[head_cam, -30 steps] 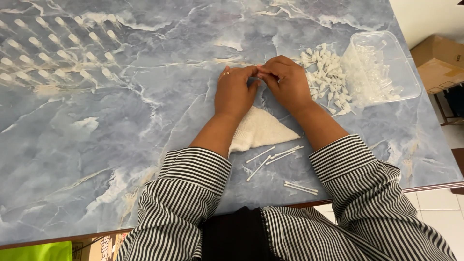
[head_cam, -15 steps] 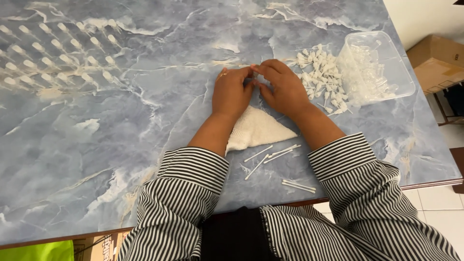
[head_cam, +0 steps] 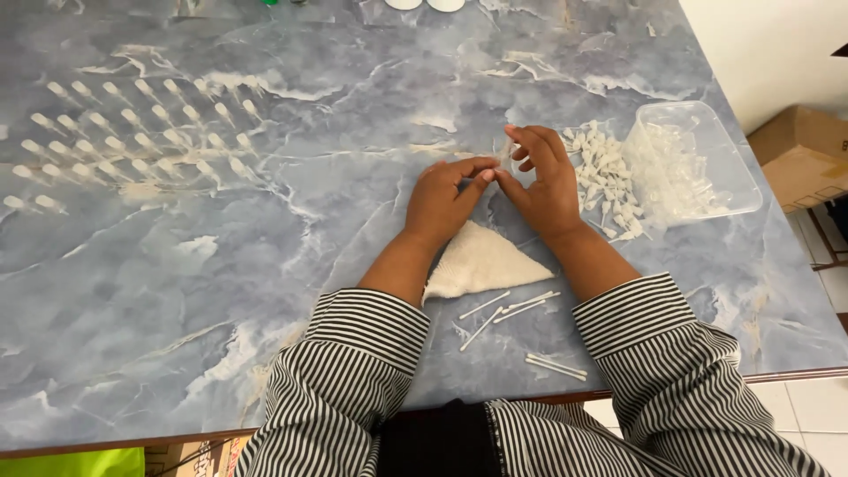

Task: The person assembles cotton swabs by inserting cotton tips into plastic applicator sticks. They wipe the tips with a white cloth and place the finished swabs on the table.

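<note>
My left hand (head_cam: 444, 200) and my right hand (head_cam: 543, 181) rest close together on the blue marbled table (head_cam: 309, 265), fingertips nearly meeting around a small clear plastic piece (head_cam: 505, 157). The piece is pinched in my right fingers; my left fingertips touch it. A folded white cloth (head_cam: 481, 261) lies between my wrists. Just to the right of my right hand is a heap of small white plastic tips (head_cam: 608, 181).
A clear plastic tray (head_cam: 689, 163) with more clear pieces stands at the right. Several thin white sticks (head_cam: 517, 309) lie near the table's front edge. Rows of finished clear pieces (head_cam: 132, 137) are laid out at the far left. A cardboard box (head_cam: 799, 150) sits on the floor.
My hands have drawn slightly apart and my fingers have spread; the camera view has shifted a little downward.
</note>
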